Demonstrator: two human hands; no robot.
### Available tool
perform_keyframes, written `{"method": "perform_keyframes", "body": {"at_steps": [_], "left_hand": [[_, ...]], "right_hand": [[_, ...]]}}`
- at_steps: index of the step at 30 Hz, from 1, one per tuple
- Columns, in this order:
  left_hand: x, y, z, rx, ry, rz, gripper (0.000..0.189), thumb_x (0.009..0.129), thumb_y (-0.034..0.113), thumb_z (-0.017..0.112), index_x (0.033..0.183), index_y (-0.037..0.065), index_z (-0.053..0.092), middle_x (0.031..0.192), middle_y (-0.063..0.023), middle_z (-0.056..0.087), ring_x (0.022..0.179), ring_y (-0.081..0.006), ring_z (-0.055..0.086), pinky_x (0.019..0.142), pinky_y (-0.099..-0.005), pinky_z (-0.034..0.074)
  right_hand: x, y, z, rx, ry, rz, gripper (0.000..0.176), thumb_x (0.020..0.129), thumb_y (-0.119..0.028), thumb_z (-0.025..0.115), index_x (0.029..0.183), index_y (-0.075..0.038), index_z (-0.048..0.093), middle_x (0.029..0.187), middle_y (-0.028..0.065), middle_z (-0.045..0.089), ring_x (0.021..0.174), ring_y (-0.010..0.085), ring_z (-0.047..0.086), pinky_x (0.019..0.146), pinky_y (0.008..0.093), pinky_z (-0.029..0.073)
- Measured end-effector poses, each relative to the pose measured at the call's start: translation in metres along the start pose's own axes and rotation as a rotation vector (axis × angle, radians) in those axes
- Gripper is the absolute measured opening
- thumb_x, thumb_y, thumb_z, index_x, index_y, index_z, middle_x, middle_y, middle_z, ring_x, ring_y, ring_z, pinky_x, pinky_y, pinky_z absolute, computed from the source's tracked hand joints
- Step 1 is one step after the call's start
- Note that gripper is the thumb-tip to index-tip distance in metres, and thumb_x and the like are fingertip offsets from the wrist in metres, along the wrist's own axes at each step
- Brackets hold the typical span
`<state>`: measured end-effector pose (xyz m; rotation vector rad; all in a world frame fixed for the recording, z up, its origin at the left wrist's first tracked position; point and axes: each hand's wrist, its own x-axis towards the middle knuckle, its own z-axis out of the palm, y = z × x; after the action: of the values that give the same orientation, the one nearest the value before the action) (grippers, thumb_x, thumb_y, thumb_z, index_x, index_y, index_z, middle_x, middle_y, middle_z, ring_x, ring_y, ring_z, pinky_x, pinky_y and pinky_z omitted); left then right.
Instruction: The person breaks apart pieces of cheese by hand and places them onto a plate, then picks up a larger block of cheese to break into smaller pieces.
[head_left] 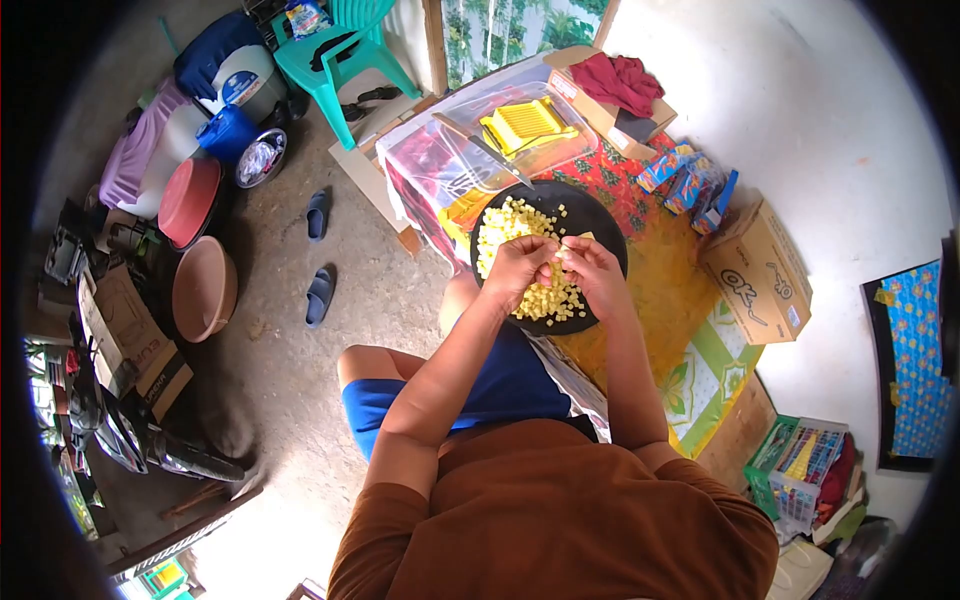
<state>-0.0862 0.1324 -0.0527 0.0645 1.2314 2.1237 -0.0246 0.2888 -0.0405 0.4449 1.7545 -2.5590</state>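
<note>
Many small pale-yellow cubes (510,222) lie heaped in a round black tray (603,215) on the cloth-covered table. Over the tray, my left hand (522,268) and my right hand (592,275) meet at the fingertips, both pinched. A small pale-yellow piece shows at the fingers of my right hand; what my left fingertips hold is too small to make out. Behind the tray, a knife (485,150) lies across the edge of a clear plastic container (575,150), which holds a yellow slotted rack (525,125).
A cardboard box (757,270) stands right of the table, near blue-and-orange packets (690,185). Another box with a red cloth (622,85) is at the back. On the left are a green chair (335,65), basins (205,288) and slippers (319,295) on the floor.
</note>
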Motion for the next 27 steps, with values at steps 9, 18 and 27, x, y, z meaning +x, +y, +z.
{"method": "perform_keyframes", "body": {"at_steps": [9,18,27], "left_hand": [[-0.002,0.006,0.005,-0.049,-0.045,-0.045,0.017,0.087,0.011,0.066,0.098,-0.001,0.062,0.08,-0.0049,0.064,0.06,-0.0101,0.057,0.056,-0.0233,0.05],[-0.002,0.006,0.005,-0.086,-0.082,-0.061,0.018,0.085,0.008,0.066,0.101,-0.001,0.063,0.081,-0.0062,0.065,0.061,-0.0102,0.059,0.057,-0.0234,0.051],[0.015,-0.021,-0.013,0.934,0.219,0.372,0.019,0.083,0.014,0.067,0.094,-0.001,0.067,0.086,-0.0104,0.07,0.069,-0.0151,0.064,0.066,-0.0277,0.051]], "right_hand": [[0.002,0.0,-0.001,-0.069,0.033,-0.087,0.024,0.083,-0.012,0.07,0.104,-0.004,0.061,0.089,0.0007,0.064,0.081,0.007,0.06,0.067,0.0209,0.046],[0.004,0.002,-0.007,0.038,0.046,-0.037,0.024,0.085,-0.01,0.067,0.107,-0.003,0.059,0.089,0.0017,0.063,0.081,0.0088,0.061,0.067,0.0243,0.047],[0.04,0.028,-0.023,-0.048,0.113,-0.028,0.024,0.085,-0.009,0.066,0.105,0.0,0.058,0.084,0.0012,0.059,0.072,0.0086,0.056,0.06,0.0229,0.046]]}}
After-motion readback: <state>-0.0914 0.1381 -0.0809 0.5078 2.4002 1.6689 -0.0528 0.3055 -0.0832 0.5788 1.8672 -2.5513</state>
